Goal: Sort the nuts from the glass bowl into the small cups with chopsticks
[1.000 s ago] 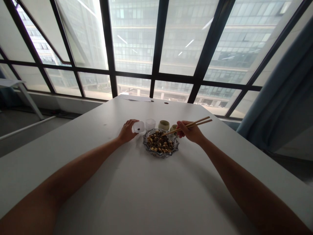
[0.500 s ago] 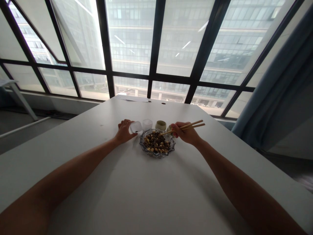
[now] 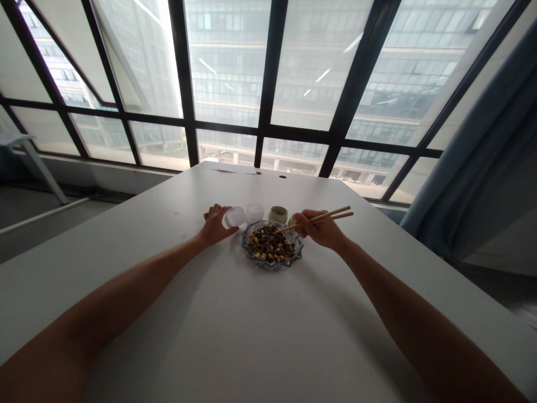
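The right hand (image 3: 319, 228) closes around a pair of wooden chopsticks (image 3: 333, 214), pinching them between thumb and fingers; their back ends jut out to the right. Their tips reach down into a mix of shelled nuts and dark striped seeds (image 3: 272, 242), and whether they clasp a piece is too small to tell. The left hand (image 3: 215, 226) grips a translucent cup (image 3: 236, 217) between thumb and fingers, its mouth tipped toward the wearer, beside the bowl's far left edge. The mix lies in a scalloped glass bowl (image 3: 274, 267) between the two hands. Behind the bowl stand a second translucent cup (image 3: 254, 212), just right of the held one, and a pale green cup (image 3: 278, 214); another cup (image 3: 292, 220) is mostly hidden by the right hand. All this is on a white table (image 3: 268, 324), with paper sheets (image 3: 235, 168) at its far end, before dark-framed windows (image 3: 226, 67). A blue curtain (image 3: 474, 145) hangs at right.
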Demonstrator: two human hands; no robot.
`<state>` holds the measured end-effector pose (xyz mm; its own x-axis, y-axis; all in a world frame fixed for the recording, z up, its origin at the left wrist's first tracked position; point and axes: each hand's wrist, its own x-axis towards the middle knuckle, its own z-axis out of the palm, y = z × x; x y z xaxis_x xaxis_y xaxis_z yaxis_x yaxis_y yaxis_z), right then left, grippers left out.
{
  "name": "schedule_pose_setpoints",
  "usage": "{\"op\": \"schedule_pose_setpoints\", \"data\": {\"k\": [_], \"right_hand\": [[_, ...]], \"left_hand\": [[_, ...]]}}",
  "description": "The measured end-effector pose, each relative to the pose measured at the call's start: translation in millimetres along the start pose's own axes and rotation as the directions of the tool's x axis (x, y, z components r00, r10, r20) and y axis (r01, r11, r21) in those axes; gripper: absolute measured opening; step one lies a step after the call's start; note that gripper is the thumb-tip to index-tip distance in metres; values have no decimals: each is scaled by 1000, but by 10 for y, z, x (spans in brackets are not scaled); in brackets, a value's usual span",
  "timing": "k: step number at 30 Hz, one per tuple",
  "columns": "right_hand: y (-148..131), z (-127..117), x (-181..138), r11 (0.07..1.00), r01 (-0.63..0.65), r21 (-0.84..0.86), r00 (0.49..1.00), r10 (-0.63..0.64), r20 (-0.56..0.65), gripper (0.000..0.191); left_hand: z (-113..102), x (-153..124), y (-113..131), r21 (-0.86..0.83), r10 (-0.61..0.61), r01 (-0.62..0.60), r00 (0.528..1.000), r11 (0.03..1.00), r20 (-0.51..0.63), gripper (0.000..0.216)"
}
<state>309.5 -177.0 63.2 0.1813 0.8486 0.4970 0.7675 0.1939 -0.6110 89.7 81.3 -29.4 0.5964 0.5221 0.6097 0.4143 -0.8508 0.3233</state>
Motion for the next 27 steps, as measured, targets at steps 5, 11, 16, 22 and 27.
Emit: {"op": "schedule_pose_setpoints", "data": {"k": [5, 11, 16, 22, 27], "right_hand": [[-42, 1, -1, 1000, -13, 0, 1000, 13, 7, 53], [-74, 22, -3, 999, -28, -17, 1000, 28, -7, 56], [-40, 54, 8, 998, -52, 30, 998, 52, -26, 57], [-97, 19, 4, 999, -42, 23, 997, 43, -63, 57], [-138, -36, 3, 998, -29, 54, 993, 35, -111, 56]], "left_hand": [[18, 22, -46, -85, 54, -58, 998, 995, -44, 65], [15, 43, -69, -117, 97, -105, 993, 987, -72, 62], [-1, 41, -45, -127, 30, -36, 998, 991, -46, 62], [-24, 30, -19, -130, -7, 7, 1000, 992, -4, 65], [-16, 31, -17, -135, -12, 13, 1000, 991, 6, 66]]}}
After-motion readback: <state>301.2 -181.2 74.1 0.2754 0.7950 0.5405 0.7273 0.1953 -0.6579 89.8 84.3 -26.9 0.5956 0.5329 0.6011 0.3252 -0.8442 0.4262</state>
